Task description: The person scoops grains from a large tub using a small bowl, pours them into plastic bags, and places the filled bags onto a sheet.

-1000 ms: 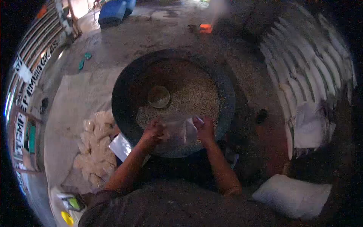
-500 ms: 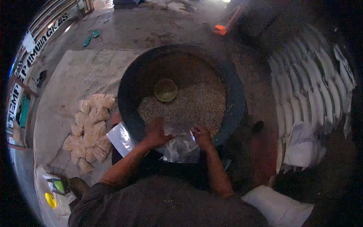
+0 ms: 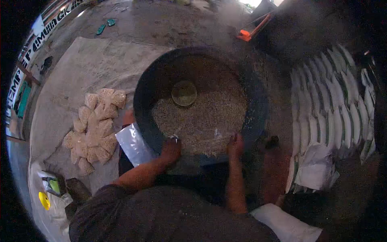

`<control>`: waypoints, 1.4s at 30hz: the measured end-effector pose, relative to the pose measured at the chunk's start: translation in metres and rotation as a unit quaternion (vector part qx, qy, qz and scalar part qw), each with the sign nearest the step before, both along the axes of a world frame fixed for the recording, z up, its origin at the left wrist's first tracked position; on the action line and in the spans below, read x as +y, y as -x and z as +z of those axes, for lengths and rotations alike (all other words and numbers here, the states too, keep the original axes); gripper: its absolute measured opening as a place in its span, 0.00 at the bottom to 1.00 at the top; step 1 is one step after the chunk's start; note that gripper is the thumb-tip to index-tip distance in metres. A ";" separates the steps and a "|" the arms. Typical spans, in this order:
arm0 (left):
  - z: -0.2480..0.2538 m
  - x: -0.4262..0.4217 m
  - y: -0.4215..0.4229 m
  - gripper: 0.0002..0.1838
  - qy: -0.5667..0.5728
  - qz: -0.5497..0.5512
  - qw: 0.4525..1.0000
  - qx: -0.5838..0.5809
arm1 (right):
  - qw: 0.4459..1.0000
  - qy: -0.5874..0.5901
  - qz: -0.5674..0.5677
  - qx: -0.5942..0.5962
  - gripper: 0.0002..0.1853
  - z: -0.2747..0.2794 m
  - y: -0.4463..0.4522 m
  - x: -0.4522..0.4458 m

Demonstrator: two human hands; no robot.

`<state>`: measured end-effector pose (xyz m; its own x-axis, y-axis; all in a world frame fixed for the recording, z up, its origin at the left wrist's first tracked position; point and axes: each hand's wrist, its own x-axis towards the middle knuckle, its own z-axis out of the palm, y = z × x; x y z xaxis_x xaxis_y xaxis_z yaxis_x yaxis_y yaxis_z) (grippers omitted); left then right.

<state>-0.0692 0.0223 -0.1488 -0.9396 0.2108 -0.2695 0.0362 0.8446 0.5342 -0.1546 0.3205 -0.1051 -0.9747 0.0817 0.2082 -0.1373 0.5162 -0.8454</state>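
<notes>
A clear plastic bag is stretched between my two hands over the near side of a large dark round tub. It is so transparent that only its glints and faint outline show. My left hand is closed on the bag's left end, and my right hand pinches its right end. Pale beans, like soybeans, cover the tub's bottom. Resting on them is a yellowish, round, see-through bowl. A stack of flat plastic bags lies against the tub's left side, near my left forearm.
Several bean-filled bags are heaped on a mat at left. Rows of long pale packets stand at right, a white sheet near them. A whitish sack lies lower right; green sandals are farther back.
My hands have moved apart, pulling the bag out wide from its bunched shape above the tub's near rim. The camera view has shifted slightly.
</notes>
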 end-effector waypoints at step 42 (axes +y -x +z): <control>0.109 -0.074 -0.004 0.16 -0.331 0.333 0.882 -0.043 | 0.867 0.391 -0.022 -0.307 0.34 -0.152 0.076 -0.137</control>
